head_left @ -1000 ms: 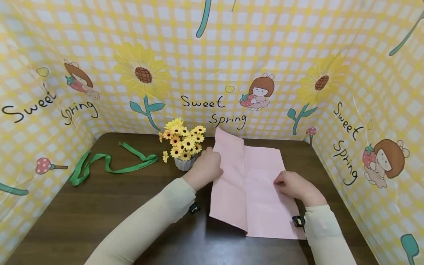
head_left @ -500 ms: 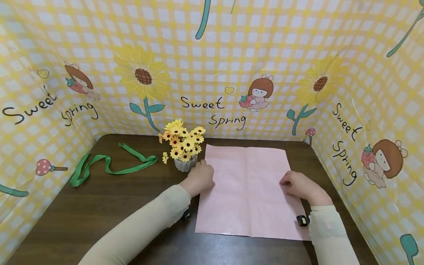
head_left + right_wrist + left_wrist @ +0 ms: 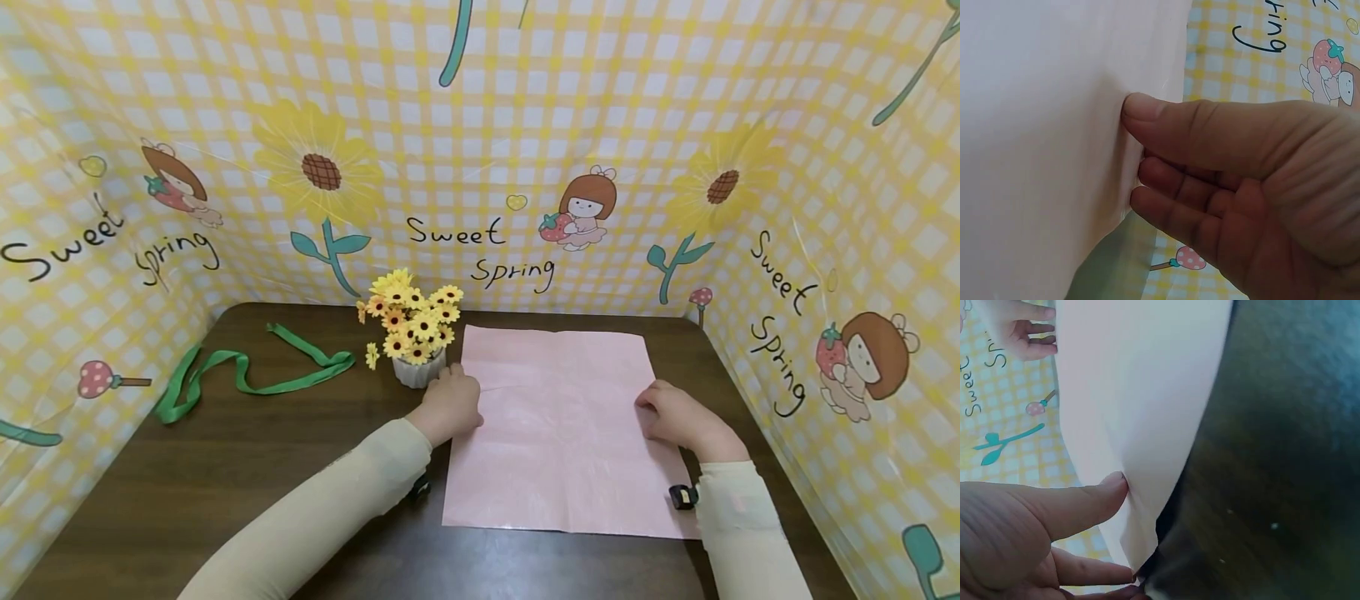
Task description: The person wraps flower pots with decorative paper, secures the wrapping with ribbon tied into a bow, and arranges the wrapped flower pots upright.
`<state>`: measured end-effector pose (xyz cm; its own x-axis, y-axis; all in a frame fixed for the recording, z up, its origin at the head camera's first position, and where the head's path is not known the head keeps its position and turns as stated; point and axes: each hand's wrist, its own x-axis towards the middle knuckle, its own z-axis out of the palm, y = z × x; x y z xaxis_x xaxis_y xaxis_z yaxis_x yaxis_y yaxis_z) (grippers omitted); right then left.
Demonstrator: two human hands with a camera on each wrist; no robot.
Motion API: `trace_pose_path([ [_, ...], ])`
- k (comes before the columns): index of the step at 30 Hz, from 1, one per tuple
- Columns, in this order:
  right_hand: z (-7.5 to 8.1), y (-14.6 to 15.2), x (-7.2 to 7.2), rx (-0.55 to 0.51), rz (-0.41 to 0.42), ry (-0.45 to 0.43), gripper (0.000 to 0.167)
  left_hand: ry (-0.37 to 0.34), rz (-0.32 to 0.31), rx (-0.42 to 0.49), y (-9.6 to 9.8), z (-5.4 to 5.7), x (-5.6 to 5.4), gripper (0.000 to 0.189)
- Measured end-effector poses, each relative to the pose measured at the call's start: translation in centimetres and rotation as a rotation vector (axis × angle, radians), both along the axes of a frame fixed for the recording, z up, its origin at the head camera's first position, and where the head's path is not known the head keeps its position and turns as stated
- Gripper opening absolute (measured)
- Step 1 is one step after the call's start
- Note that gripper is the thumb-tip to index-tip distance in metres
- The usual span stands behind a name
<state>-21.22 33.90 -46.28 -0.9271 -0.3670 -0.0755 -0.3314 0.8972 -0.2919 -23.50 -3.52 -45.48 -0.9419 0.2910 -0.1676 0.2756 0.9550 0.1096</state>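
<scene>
Pink paper [image 3: 555, 442]: flat on table [image 3: 300, 450] | Left hand [image 3: 452, 404], right hand [image 3: 678, 419]: each pinching its side edge | Opening-out: judged complete; creases remain | Flowerpot [image 3: 417, 372], green ribbon [image 3: 288, 386]: off paper

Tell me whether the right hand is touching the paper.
Touching: the right wrist view shows the right hand with its thumb on the paper near an edge.

yellow checked backdrop [image 3: 645, 83], dark wooden table [image 3: 187, 467]
</scene>
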Motion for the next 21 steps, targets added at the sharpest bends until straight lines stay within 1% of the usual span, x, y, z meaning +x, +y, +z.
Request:
trace_pose_path([
  [2,0.1,0.0,0.0,0.003,-0.006,-0.007,0.034,0.022,-0.023,0.0,0.0,-0.1,-0.1,0.038],
  [5,0.1,0.1,0.1,0.004,-0.005,-0.009,0.035,0.047,-0.117,-0.006,-0.1,-0.6,-0.6,0.045],
  [7,0.0,0.2,0.0,-0.001,-0.003,-0.008,0.036,0.037,-0.179,0.003,-0.2,-0.9,-1.0,0.048],
  [9,-0.2,0.3,0.0,-0.009,0.003,-0.007,0.036,0.012,-0.212,0.014,-0.3,-1.1,-1.2,0.05],
  [13,-0.7,0.3,-0.2,-0.015,0.016,-0.003,0.037,-0.031,-0.206,0.045,-0.7,-1.3,-1.3,0.051],
  [18,-0.7,0.2,-0.3,-0.006,0.032,0.006,0.038,-0.038,-0.213,0.086,-1.2,-1.4,-1.4,0.053],
  [21,-0.6,0.2,-0.3,-0.011,0.024,-0.004,0.039,-0.038,-0.208,0.118,-1.4,-1.5,-1.5,0.053],
])
